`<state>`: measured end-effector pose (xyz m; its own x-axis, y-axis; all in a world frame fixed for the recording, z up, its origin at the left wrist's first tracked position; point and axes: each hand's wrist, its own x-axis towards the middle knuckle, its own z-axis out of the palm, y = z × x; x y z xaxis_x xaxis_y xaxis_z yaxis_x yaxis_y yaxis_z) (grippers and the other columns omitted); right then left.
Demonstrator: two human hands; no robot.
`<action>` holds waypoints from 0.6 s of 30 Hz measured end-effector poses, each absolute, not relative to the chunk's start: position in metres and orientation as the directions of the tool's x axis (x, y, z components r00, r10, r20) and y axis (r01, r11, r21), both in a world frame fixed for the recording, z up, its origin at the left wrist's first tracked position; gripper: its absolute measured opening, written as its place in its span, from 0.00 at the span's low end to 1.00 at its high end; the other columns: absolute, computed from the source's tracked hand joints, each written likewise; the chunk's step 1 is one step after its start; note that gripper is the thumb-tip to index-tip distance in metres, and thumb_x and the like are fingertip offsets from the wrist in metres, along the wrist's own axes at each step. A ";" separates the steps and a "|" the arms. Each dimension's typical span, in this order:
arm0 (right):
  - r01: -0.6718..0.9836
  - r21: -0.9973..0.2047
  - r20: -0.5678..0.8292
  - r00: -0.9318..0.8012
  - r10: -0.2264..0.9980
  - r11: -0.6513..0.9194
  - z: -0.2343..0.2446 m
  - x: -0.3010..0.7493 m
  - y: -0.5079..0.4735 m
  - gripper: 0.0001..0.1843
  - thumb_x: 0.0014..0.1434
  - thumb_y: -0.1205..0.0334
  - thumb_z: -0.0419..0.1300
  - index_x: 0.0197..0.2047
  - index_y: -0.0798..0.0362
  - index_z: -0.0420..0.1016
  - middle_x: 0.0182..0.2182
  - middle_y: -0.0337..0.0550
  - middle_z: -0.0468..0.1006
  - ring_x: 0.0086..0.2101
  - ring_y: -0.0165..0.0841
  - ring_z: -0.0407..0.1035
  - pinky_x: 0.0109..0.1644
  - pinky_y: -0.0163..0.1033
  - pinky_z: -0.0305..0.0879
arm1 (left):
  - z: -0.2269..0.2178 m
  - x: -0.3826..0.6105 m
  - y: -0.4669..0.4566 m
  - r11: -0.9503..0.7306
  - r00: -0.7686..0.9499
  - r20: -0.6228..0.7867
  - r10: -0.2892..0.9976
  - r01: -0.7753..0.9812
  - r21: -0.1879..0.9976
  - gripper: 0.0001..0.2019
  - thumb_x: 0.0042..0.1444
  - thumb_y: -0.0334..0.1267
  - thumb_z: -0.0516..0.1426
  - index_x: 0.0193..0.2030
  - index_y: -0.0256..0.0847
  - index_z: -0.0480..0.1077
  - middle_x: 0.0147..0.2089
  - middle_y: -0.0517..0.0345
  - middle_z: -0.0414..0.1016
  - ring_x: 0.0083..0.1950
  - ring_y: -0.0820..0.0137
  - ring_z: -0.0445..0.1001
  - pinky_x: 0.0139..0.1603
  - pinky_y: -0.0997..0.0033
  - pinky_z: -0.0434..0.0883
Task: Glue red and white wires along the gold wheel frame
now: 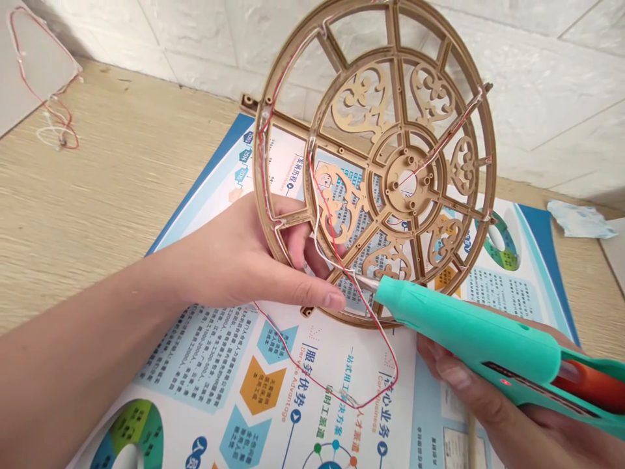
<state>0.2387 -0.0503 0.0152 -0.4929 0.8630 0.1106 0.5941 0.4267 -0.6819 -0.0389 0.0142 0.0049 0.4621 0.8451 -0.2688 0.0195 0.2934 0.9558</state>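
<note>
My left hand (263,260) grips the lower left rim of a round gold-brown openwork frame (390,208), which stands tilted up before me. Thin red and white wires (332,221) run along its grooves, and a loose loop hangs below onto the printed sheet. In my right hand (493,391) is a turquoise hot glue gun (469,319) with an orange part at its back and a small red light lit on its side. Its metal nozzle points at the wires near the frame's lower spokes, close to my left thumb.
A printed paper sheet (195,365) with blue edges lies under the work on a wood-grain table (112,189). More red and white wire (61,124) trails at the upper left. A small crumpled packet (581,219) rests at the right, and a white tiled wall (547,78) rises behind.
</note>
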 end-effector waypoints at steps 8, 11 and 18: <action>0.641 -0.577 0.160 -0.520 0.839 0.507 0.016 0.235 -0.049 0.06 0.72 0.58 0.55 0.39 0.41 0.67 0.25 0.35 0.73 0.23 0.34 0.71 0.25 0.39 0.70 | 0.005 -0.040 0.015 0.339 0.494 -0.290 0.819 -0.010 0.941 0.16 0.40 0.29 0.74 0.23 0.42 0.70 0.25 0.61 0.81 0.25 0.62 0.82 0.22 0.67 0.74; 0.652 -0.545 0.196 -0.513 0.836 0.528 0.019 0.232 -0.048 0.10 0.72 0.58 0.55 0.36 0.43 0.64 0.23 0.34 0.71 0.22 0.33 0.70 0.23 0.38 0.69 | 0.006 -0.040 0.017 0.338 0.528 -0.273 0.804 -0.028 0.941 0.13 0.41 0.28 0.73 0.25 0.44 0.74 0.26 0.64 0.81 0.25 0.64 0.81 0.23 0.68 0.75; 0.629 -0.548 0.213 -0.532 0.819 0.551 0.021 0.233 -0.046 0.08 0.73 0.58 0.54 0.38 0.43 0.66 0.23 0.33 0.72 0.22 0.31 0.71 0.23 0.35 0.70 | 0.009 -0.037 0.017 0.348 0.534 -0.288 0.795 -0.013 0.937 0.13 0.39 0.29 0.72 0.25 0.50 0.76 0.26 0.64 0.82 0.25 0.61 0.80 0.22 0.62 0.74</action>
<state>0.2325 -0.0462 0.0207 -0.5322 0.8195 0.2127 0.6291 0.5509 -0.5485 -0.0375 0.0171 0.0087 0.5342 0.7948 -0.2879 -0.0130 0.3482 0.9373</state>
